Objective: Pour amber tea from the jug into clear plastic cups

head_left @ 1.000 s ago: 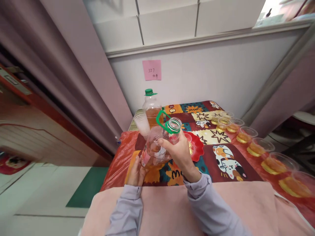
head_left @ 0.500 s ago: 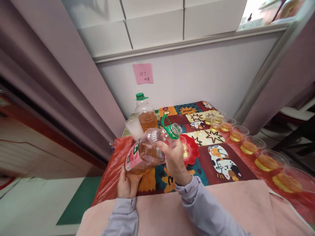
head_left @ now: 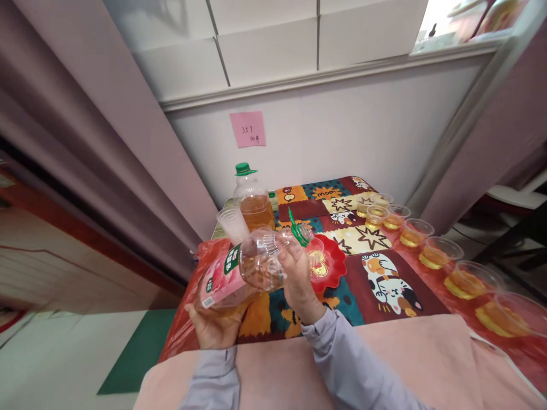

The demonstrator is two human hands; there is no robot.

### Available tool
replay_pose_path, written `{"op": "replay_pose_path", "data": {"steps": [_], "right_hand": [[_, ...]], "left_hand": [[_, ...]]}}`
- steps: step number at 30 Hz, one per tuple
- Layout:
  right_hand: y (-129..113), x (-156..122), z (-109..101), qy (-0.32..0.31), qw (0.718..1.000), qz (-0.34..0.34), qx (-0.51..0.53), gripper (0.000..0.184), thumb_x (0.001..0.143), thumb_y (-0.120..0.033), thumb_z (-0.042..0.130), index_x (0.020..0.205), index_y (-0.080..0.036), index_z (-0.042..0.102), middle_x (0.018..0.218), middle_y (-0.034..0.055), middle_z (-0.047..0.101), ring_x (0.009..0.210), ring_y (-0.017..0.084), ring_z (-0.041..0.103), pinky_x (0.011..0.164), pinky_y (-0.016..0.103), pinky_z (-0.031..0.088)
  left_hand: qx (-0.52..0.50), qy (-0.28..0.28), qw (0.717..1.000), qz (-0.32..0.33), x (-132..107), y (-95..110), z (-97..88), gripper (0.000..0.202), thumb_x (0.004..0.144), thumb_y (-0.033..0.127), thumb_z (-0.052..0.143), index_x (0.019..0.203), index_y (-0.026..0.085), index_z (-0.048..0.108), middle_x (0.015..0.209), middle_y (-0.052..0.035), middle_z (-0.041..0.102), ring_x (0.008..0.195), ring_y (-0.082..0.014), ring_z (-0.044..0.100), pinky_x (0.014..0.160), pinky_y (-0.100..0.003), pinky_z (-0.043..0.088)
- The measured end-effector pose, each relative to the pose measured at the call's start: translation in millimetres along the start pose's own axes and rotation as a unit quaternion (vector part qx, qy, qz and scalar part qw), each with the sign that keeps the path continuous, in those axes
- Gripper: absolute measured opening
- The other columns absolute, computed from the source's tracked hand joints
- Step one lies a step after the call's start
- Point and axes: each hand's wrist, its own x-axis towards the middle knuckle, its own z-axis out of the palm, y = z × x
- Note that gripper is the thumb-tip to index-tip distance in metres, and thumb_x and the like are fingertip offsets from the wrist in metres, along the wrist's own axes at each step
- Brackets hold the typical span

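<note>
I hold a bottle (head_left: 250,265) in both hands, tipped almost flat above the near left part of the surface (head_left: 384,287). My left hand (head_left: 216,329) cups its base from below, fingers curled against the pink label. My right hand (head_left: 294,279) is wrapped around its shoulder near the neck. Amber liquid lies along the low side. The neck, with its green ring (head_left: 299,230), points right, just over a clear cup (head_left: 315,247) on a red dish (head_left: 335,265). Behind stand a capped bottle (head_left: 253,200) and, just beside it, a cup stack (head_left: 233,224). A row of filled cups (head_left: 440,251) runs along the right edge.
</note>
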Motion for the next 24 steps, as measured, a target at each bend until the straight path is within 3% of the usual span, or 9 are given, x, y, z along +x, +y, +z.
{"op": "replay_pose_path", "data": {"steps": [3, 8, 16, 21, 24], "right_hand": [[8, 1, -2, 0.009, 1.000, -0.010, 0.010, 0.058, 0.070, -0.049, 0.098, 0.116, -0.023, 0.074, 0.120, 0.0070, 0.083, 0.113, 0.025, 0.078, 0.103, 0.040, 0.063], [23, -1, -7, 0.028, 0.999, 0.007, 0.016, 0.054, 0.077, -0.055, 0.094, 0.117, -0.025, 0.074, 0.133, 0.0079, 0.081, 0.127, 0.027, 0.075, 0.114, 0.045, 0.059], [39, 3, -25, 0.048, 0.999, 0.015, -0.017, 0.056, 0.086, -0.060, 0.086, 0.127, -0.025, 0.071, 0.137, 0.0079, 0.077, 0.132, 0.027, 0.071, 0.119, 0.047, 0.053], [47, 7, -32, 0.094, 0.995, 0.014, -0.044, 0.055, 0.087, -0.065, 0.082, 0.123, -0.024, 0.072, 0.129, 0.0069, 0.078, 0.123, 0.026, 0.072, 0.114, 0.046, 0.055], [48, 7, -34, 0.099, 0.993, 0.005, -0.059, 0.054, 0.090, -0.066, 0.077, 0.123, -0.024, 0.072, 0.130, 0.0075, 0.077, 0.125, 0.027, 0.070, 0.116, 0.046, 0.053]], "left_hand": [[0.030, 0.043, 0.999, 0.013, 3, 4, -12.0, 0.103, 0.077, 0.087, 0.075, 0.162, 0.033, 0.055, 0.167, -0.0159, 0.058, 0.150, -0.0513, 0.056, 0.101, -0.067, 0.063], [0.025, 0.046, 0.998, 0.023, 5, 9, -12.7, 0.105, 0.069, 0.091, 0.078, 0.157, 0.038, 0.060, 0.160, -0.0148, 0.065, 0.143, -0.0527, 0.061, 0.097, -0.070, 0.064], [0.096, 0.092, 0.990, 0.050, 3, 11, 6.1, 0.112, 0.056, 0.091, 0.086, 0.149, 0.032, 0.068, 0.159, -0.0143, 0.067, 0.134, -0.0498, 0.069, 0.096, -0.065, 0.066], [0.116, 0.090, 0.988, 0.054, 0, 9, 28.4, 0.111, 0.062, 0.091, 0.083, 0.152, 0.029, 0.067, 0.164, -0.0160, 0.061, 0.144, -0.0520, 0.061, 0.102, -0.066, 0.064], [0.134, 0.112, 0.983, 0.058, -2, 8, 31.5, 0.111, 0.063, 0.093, 0.081, 0.152, 0.029, 0.067, 0.166, -0.0152, 0.059, 0.150, -0.0520, 0.056, 0.105, -0.065, 0.063]]}}
